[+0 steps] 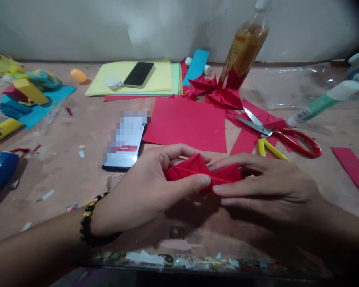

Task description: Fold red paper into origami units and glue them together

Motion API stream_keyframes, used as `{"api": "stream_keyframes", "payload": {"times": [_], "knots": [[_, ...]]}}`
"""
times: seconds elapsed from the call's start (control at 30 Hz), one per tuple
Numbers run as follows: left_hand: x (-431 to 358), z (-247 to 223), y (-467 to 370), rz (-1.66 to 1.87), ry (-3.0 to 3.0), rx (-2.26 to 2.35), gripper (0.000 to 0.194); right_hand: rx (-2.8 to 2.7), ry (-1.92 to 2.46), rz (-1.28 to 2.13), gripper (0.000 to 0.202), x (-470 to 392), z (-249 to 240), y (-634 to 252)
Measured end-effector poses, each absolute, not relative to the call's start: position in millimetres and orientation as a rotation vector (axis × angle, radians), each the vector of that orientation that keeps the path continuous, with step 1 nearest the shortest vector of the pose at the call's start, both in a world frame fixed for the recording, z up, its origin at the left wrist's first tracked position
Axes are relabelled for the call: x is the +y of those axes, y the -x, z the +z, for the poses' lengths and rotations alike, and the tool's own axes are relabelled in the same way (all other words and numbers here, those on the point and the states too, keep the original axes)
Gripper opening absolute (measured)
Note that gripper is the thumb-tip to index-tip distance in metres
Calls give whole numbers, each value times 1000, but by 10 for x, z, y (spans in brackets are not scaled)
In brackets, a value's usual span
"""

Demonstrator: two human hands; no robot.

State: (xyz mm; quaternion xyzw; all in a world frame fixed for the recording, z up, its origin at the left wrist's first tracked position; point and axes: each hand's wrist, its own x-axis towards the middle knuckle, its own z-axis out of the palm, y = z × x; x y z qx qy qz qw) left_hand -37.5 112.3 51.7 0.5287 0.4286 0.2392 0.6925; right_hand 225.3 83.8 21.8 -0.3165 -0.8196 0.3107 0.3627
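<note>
A folded red paper piece (194,167) with pointed peaks is held between both hands near the table's front. My left hand (155,183) is closed on its left part, thumb across the front and fingers behind. On the right part, my right hand (266,183) pinches the same piece, some fingers in front and others behind it. Just beyond the hands lies a flat red sheet (188,123). Several folded red paper shapes (221,93) stand at the back by a bottle. The undersides of the held piece are hidden by the fingers.
Red-handled scissors (299,141) lie at right, near a green glue stick (326,101). A lit phone (125,143) is left of the sheet. Behind are a bottle (245,48), yellow paper (107,75) and a dark phone (140,74). A blue object (0,171) sits far left.
</note>
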Motion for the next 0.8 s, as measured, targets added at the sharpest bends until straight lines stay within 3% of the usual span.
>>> {"api": "stream_keyframes", "payload": {"times": [0.17,0.33,0.5,0.8], "knots": [[1115,517,384,564,-1261,1001,10,-1895,936,1028,7,784,261,-2199],[1109,525,375,596,-1311,1030,13,-1183,1290,1381,21,710,301,-2054],[1119,525,361,584,-1334,1041,14,-1261,1381,1536,18,760,326,-2023],[1136,490,392,546,-1444,1074,15,-1455,1399,1431,22,780,312,-2074]]}}
